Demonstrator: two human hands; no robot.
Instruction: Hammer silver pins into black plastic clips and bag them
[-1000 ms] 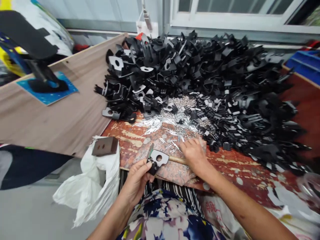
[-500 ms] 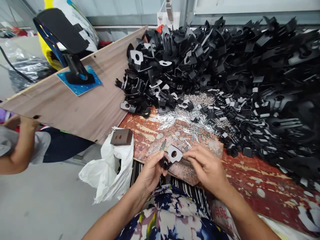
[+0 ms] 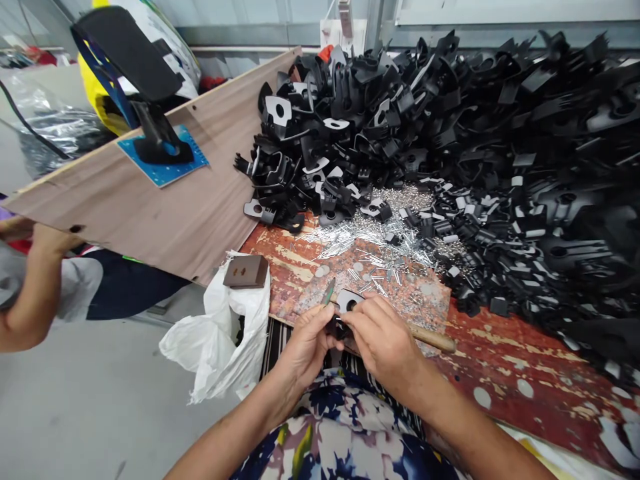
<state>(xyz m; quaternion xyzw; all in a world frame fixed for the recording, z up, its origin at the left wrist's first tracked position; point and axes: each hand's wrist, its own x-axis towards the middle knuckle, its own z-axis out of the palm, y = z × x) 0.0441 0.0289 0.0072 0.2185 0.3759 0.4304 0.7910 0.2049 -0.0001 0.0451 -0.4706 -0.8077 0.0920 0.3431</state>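
A black plastic part (image 3: 346, 298) with a flat plate and a round hole is held between my left hand's (image 3: 313, 333) thumb and fingers, low over the near edge of the table. My right hand (image 3: 383, 330) is closed, its fingertips pressed together against the right side of that part and covering some of it. Whatever lies in those fingertips is hidden. A narrow green pointed thing (image 3: 329, 291) sticks up beside my left thumb. From behind my right hand a rounded wooden handle (image 3: 434, 338) points to the right; its other end is out of sight.
Loose metal pins (image 3: 337, 243) and a heap of small springs (image 3: 400, 198) lie ahead. Black plastic parts (image 3: 350, 100) are piled behind, smaller black pieces (image 3: 470, 227) to the right. A brown block (image 3: 246, 271) rests on white cloth (image 3: 193, 340). A person's arm (image 3: 37, 280) is beyond the wooden board (image 3: 185, 220).
My right hand has moved left onto the black plastic part; the thin metal pin that showed in its fingertips is now hidden. The wooden handle has come into sight.
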